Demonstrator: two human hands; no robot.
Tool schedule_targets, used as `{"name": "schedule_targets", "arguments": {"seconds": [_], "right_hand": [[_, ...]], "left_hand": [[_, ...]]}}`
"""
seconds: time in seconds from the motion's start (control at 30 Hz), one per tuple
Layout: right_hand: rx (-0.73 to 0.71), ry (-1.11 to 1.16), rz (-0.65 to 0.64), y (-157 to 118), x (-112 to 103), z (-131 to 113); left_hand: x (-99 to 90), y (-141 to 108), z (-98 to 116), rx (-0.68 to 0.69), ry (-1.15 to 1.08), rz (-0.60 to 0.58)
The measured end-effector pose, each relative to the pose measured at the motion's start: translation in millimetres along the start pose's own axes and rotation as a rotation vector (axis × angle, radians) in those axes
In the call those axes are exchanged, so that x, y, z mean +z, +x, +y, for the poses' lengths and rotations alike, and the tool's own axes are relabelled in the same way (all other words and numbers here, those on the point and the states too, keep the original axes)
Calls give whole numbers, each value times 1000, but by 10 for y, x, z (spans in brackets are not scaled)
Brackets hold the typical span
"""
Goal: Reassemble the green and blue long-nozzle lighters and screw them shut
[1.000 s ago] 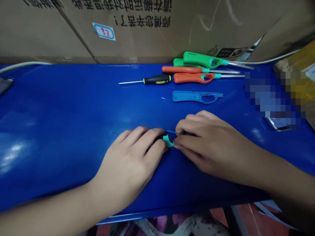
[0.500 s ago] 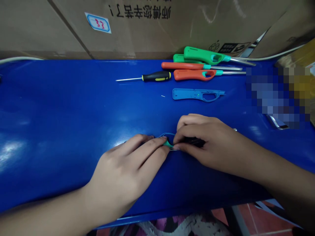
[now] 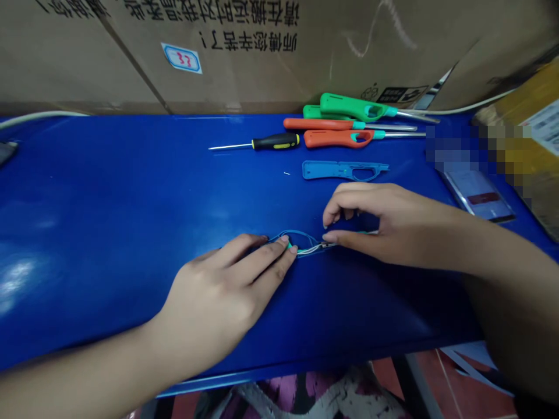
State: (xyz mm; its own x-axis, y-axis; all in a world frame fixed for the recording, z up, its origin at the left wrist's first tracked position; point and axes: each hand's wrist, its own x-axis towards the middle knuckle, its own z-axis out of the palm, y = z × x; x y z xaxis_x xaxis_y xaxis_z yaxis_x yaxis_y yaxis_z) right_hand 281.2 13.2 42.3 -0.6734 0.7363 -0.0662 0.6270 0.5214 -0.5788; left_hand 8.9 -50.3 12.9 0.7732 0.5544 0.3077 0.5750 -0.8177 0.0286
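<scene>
My left hand (image 3: 222, 285) presses its fingertips down on a blue lighter shell (image 3: 301, 233) lying open on the table, mostly hidden under the hand. A bit of green trigger (image 3: 292, 247) shows by those fingertips. Thin pale wires (image 3: 311, 250) run from it to the right inside the shell. Over the shell's right end is my right hand (image 3: 371, 224), thumb and curled fingers apart. Its thumb tip is at the wires' end, and I cannot tell whether it touches them. Beyond lies the matching blue half shell (image 3: 323, 170), inner side up.
A black and yellow screwdriver (image 3: 275, 141) lies behind my hands. Beside it are green lighters (image 3: 349, 105) and orange lighters (image 3: 338, 138) with metal tubes. A large cardboard box (image 3: 244, 75) stands along the back. A phone-like flat object (image 3: 478, 195) lies at the right.
My right hand has opened from a pinch and lifted slightly away, uncovering the wires and the shell's right end. My left hand stays on the shell. The view has shifted slightly.
</scene>
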Motion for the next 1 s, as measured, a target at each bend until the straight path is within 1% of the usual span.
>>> {"name": "schedule_targets", "arguments": {"seconds": [0.1, 0.17, 0.3, 0.43, 0.53, 0.7, 0.9, 1.0], "right_hand": [[-74, -23, -129, -19, -83, 79], [-103, -35, -144, -3, -88, 98], [-173, -118, -106, 51, -33, 65], [-219, -341, -63, 55, 33, -1], [-226, -464, -70, 34, 56, -35], [-209, -490, -87, 28, 73, -56], [-231, -581, -52, 46, 153, -82], [-219, -577, -46, 45, 142, -81]], "left_hand": [[15, -5, -26, -24, 45, 5], [22, -6, -52, -39, 61, 6], [28, 19, -117, -77, 64, 33], [32, 60, -170, -114, 43, 66], [32, 77, -195, -120, 13, 81], [31, 86, -226, -104, 3, 94], [32, 79, -295, -88, 3, 93], [36, 75, -326, -77, -2, 97]]}}
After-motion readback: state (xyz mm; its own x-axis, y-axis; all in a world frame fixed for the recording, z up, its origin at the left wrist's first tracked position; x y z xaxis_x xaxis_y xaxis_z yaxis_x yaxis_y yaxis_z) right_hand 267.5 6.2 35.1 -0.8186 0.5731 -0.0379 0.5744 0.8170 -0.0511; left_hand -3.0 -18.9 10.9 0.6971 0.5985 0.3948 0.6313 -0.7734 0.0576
